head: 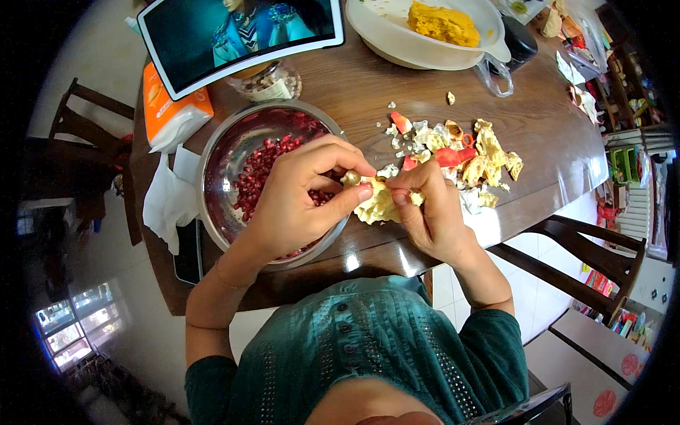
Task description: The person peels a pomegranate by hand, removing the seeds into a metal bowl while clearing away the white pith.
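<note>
Over the right rim of a steel bowl, my left hand pinches a pale yellow piece of pomegranate rind and pith between thumb and fingertips. My right hand grips the same piece from the other side, and a small pale scrap shows by its thumb. Inside the bowl lie loose red pomegranate seeds, partly hidden by my left hand. Just beyond my right hand, a heap of torn pith and red peel is spread on the wooden table.
A tablet stands at the back left, before a glass jar. Left of the bowl are a tissue pack, crumpled tissue and a phone. A pale basin holds a yellow doughy lump. Chairs flank the table.
</note>
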### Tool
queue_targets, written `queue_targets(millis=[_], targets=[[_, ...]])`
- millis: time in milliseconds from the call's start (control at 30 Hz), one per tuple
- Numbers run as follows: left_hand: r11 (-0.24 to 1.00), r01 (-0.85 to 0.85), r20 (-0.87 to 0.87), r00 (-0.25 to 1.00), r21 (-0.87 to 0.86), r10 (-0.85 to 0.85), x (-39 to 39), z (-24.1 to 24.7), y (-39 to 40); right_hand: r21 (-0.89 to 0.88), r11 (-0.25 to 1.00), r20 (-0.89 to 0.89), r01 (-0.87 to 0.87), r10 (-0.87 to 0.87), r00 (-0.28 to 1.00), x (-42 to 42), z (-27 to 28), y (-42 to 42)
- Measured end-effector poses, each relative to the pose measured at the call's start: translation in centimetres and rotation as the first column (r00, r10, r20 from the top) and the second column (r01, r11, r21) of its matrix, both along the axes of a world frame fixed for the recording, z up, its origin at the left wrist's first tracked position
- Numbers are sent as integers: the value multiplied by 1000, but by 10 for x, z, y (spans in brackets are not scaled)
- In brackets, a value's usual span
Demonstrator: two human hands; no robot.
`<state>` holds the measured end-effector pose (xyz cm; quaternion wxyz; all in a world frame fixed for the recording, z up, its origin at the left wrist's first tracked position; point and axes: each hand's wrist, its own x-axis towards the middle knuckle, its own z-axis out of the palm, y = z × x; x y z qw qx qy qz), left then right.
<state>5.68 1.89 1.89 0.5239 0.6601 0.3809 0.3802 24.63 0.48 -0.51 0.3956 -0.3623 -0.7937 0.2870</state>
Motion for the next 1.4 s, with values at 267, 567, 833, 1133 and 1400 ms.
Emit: queue_targets(millis=[267, 567, 833, 1133, 1400], targets=[[917, -211, -62, 967, 340, 246, -30, -22, -15, -88, 992, -5, -89, 89, 996, -39, -2, 6], [903, -349, 46, 936, 252, 349, -61, -31, -28, -175, 968, 68, -180, 194, 979, -75, 7, 9], [817, 93, 694, 587, -569, 416, -71, -35, -30, -167, 965, 20, -204, 211, 977, -84, 7, 10], [920, 87, 642, 742, -382, 196, -50, -32, -45, -317, 867, -45, 386, -420, 906, 29, -25, 34], [851, 281, -156, 959, 444, -235, 50, -41, -65, 62, 915, 727, 398, -314, 610, 74, -35, 44]])
